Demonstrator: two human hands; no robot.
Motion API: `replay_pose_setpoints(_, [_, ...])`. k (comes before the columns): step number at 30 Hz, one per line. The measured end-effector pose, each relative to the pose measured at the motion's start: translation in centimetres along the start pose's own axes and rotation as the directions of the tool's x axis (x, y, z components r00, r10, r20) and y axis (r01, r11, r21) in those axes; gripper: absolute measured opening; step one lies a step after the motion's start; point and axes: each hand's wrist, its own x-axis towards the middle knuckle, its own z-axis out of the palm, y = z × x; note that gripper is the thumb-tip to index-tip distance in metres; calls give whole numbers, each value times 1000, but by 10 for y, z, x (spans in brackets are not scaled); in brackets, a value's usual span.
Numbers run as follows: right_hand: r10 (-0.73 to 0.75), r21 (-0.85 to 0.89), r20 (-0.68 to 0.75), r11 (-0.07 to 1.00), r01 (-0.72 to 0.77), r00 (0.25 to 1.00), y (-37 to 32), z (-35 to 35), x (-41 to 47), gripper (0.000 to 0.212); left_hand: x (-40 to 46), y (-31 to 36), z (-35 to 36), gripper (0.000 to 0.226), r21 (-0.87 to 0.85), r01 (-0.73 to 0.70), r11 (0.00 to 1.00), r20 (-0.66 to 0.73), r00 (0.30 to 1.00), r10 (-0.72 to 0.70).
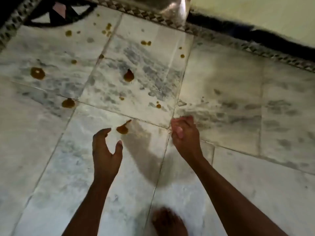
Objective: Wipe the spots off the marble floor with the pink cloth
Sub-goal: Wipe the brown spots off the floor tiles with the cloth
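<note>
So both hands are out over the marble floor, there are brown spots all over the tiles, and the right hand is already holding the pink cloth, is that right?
Not quite. In the head view the right hand holds no pink cloth; its fingers are loosely curled and no cloth shows in it. The rest stands: both it and the left hand are out over the marble floor, with brown spots on the tiles.

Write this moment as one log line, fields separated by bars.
left hand open, empty | right hand curled, empty | brown spots unwiped | pink cloth unseen

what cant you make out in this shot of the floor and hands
- Pink cloth: not seen in the head view; neither the left hand nor the right hand visibly holds it.
- Right hand: motion-blurred, grip unclear.
- Shiny object: cut off by the top edge.
- Foot: cut off at the bottom, blurred.
</note>
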Motion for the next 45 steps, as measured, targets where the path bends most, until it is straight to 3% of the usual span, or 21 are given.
replay_pose_setpoints(3, [-83, -201, 10, 976, 84, 996, 55, 46, 5, 43, 23, -68, 29, 63, 354, -40, 934, 53, 998, 22])
replay_pose_setpoints(5, [-36, -280, -39, 960, 24, 999, 90, 69, 4, 45, 33, -109, 41, 68, 547, -66, 835, 60, 997, 40])
replay_pose_setpoints(7, [9, -406, -71, 913, -37, 997, 109, 85, -1, 60, 37, -137, 44, 71, 617, -116, 778, 34, 992, 121])
replay_pose_setpoints(10, [11, -486, -128, 871, -73, 992, 114, 102, 8, 68, 44, -155, 45, 69, 557, -80, 827, -96, 983, 159])
replay_pose_setpoints(14, [-6, -485, -149, 872, -68, 989, 84, 123, 21, 70, 38, -162, 45, 62, 543, -60, 838, -156, 973, 171])
replay_pose_setpoints(16, [-99, -501, -115, 865, 28, 988, 55, 145, 23, 67, 42, -165, 44, 63, 578, -37, 816, -171, 971, 165])
replay_pose_setpoints(20, [-327, -415, 91, 846, 334, 941, -6, 184, -1, 63, 42, -165, 44, 60, 618, -15, 786, -148, 980, 135])
replay_pose_setpoints(23, [-392, -385, 168, 819, 426, 905, -1, 174, -22, 66, 43, -164, 41, 60, 648, 7, 762, -147, 982, 117])
replay_pose_setpoints(25, [-336, -420, 154, 829, 369, 929, 11, 167, -19, 67, 41, -165, 43, 59, 651, 31, 759, -172, 979, 107])
replay_pose_setpoints(29, [-137, -487, -11, 866, 114, 991, -17, 203, 23, 67, 41, -168, 45, 59, 645, 40, 763, -180, 978, 101])
replay_pose_setpoints(31, [-212, -465, 51, 860, 212, 976, -45, 225, 36, 63, 41, -167, 46, 59, 642, 41, 766, -181, 978, 100])
replay_pose_setpoints(33, [-392, -407, 128, 817, 409, 911, -56, 230, 31, 59, 43, -168, 44, 58, 643, 31, 765, -173, 979, 106])
replay_pose_setpoints(36, [-518, -371, 212, 742, 559, 829, -33, 202, -2, 58, 45, -167, 41, 57, 630, 33, 776, -170, 981, 96])
replay_pose_setpoints(39, [-365, -442, 145, 807, 390, 920, -4, 178, -4, 61, 43, -169, 43, 59, 625, 33, 780, -165, 982, 91])
replay_pose_setpoints(42, [-152, -500, -4, 856, 129, 988, -27, 207, 35, 62, 44, -175, 45, 59, 622, 31, 783, -177, 979, 103])
replay_pose_setpoints(43, [-127, -492, -15, 864, 103, 992, -42, 223, 47, 62, 44, -176, 46, 59, 619, 33, 785, -185, 977, 105])
replay_pose_setpoints(45, [-198, -466, 36, 864, 192, 980, -70, 245, 54, 61, 45, -176, 46, 58, 612, 37, 790, -196, 975, 107])
